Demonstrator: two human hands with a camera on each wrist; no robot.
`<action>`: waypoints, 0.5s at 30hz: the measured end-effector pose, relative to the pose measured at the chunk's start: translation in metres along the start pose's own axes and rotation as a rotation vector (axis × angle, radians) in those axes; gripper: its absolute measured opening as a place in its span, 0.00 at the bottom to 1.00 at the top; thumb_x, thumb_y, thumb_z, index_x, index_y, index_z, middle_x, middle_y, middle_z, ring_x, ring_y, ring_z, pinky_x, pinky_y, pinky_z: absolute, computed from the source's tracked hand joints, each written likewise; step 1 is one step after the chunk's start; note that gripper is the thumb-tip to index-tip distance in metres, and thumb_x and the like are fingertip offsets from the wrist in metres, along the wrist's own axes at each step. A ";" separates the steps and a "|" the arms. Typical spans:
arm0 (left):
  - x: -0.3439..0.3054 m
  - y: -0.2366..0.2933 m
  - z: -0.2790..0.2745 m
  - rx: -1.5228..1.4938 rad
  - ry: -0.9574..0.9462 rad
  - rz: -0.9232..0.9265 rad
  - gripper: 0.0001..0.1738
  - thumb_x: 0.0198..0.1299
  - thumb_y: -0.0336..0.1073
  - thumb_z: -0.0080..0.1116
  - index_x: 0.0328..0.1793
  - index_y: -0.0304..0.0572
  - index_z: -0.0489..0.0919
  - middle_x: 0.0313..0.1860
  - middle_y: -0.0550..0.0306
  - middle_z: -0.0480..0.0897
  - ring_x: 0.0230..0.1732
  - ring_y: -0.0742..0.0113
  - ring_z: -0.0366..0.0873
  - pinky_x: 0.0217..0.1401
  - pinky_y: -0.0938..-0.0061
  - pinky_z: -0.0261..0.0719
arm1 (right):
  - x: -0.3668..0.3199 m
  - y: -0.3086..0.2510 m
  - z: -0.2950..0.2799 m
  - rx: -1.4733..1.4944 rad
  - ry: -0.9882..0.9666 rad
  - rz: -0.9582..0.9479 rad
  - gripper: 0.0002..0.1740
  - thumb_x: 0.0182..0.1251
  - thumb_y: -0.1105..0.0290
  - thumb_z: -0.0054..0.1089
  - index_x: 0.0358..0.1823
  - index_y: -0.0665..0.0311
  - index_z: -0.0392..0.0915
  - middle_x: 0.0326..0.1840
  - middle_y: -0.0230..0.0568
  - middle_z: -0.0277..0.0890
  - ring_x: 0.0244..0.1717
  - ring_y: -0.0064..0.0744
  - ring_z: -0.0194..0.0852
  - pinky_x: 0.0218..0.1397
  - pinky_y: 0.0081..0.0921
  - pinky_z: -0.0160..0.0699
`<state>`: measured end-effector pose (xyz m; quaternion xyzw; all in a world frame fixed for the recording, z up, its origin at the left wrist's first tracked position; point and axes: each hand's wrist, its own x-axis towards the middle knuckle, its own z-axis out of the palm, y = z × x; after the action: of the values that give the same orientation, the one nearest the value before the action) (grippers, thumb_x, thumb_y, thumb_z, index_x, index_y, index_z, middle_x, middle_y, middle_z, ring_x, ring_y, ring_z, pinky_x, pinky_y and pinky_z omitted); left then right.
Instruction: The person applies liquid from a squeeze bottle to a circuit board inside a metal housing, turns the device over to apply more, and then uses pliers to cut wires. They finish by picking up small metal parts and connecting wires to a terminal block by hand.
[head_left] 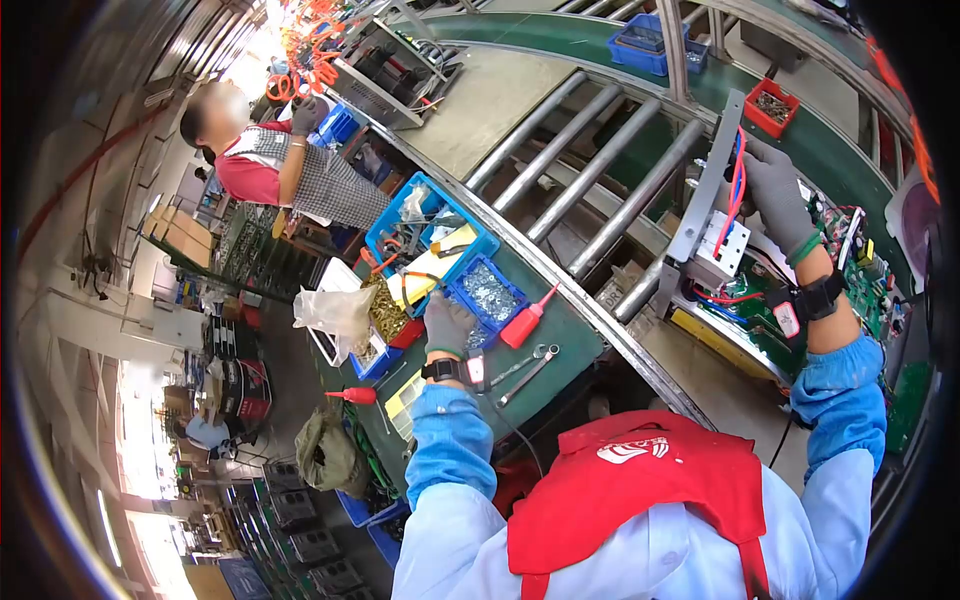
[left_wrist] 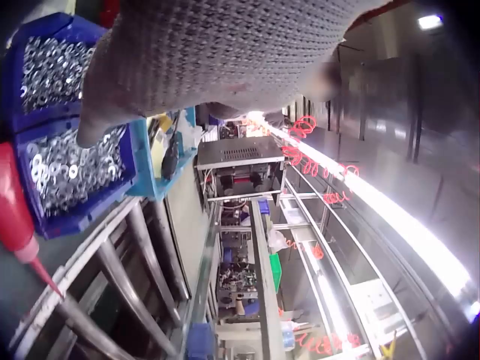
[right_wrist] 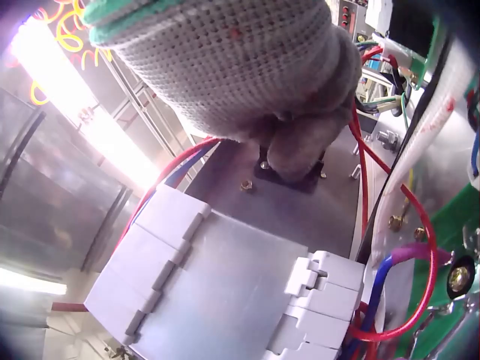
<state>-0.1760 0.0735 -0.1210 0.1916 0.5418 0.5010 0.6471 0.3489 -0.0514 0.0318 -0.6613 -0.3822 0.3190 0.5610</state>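
Observation:
My gloved left hand [head_left: 447, 323] is over the blue bins of washers [head_left: 486, 293] on the green bench; in the left wrist view the glove [left_wrist: 217, 60] covers part of the bins, one fingertip over the washers [left_wrist: 75, 169]. What its fingers hold cannot be seen. My gloved right hand [head_left: 778, 195] is at a grey metal plate [head_left: 705, 190] with red and blue wires. In the right wrist view its curled fingers [right_wrist: 296, 150] pinch a small dark part [right_wrist: 285, 180] against the plate, above a white block with a metal face [right_wrist: 225, 277].
A red bottle [head_left: 524, 322] and wrenches [head_left: 520, 375] lie on the bench near a larger blue tray [head_left: 480, 240]. Metal rollers [head_left: 640, 190] run between bench and circuit boards [head_left: 865, 270]. A red bin of screws [head_left: 771, 108] stands beyond. Another person [head_left: 270, 165] stands at the far left.

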 end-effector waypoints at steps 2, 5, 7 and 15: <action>0.032 -0.001 -0.055 0.353 -0.101 0.156 0.15 0.67 0.42 0.55 0.49 0.37 0.76 0.36 0.49 0.82 0.38 0.57 0.83 0.39 0.56 0.80 | -0.001 -0.002 0.001 0.008 0.009 -0.001 0.21 0.76 0.62 0.50 0.63 0.64 0.79 0.29 0.30 0.80 0.19 0.19 0.77 0.18 0.19 0.74; 0.033 -0.008 -0.078 0.817 0.121 0.353 0.18 0.62 0.40 0.61 0.54 0.37 0.85 0.41 0.44 0.87 0.43 0.56 0.87 0.43 0.58 0.83 | 0.001 0.004 0.003 0.042 0.026 0.012 0.21 0.76 0.61 0.51 0.62 0.65 0.79 0.27 0.30 0.78 0.16 0.18 0.74 0.17 0.18 0.73; 0.011 -0.016 -0.075 1.517 0.103 0.638 0.19 0.55 0.38 0.67 0.52 0.37 0.85 0.42 0.43 0.88 0.46 0.53 0.87 0.49 0.59 0.83 | 0.001 0.001 0.002 0.050 0.031 0.008 0.21 0.76 0.61 0.52 0.62 0.66 0.79 0.26 0.30 0.78 0.16 0.17 0.74 0.17 0.17 0.73; 0.016 -0.031 -0.038 2.181 0.117 0.485 0.21 0.57 0.37 0.69 0.56 0.42 0.79 0.56 0.43 0.81 0.56 0.45 0.82 0.57 0.58 0.84 | 0.010 0.014 0.002 0.046 0.089 -0.004 0.20 0.78 0.58 0.54 0.55 0.70 0.80 0.24 0.29 0.76 0.15 0.16 0.73 0.16 0.18 0.72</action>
<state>-0.1976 0.0627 -0.1660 0.7332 0.6691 -0.1211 -0.0086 0.3544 -0.0429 0.0175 -0.6611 -0.3508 0.2966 0.5932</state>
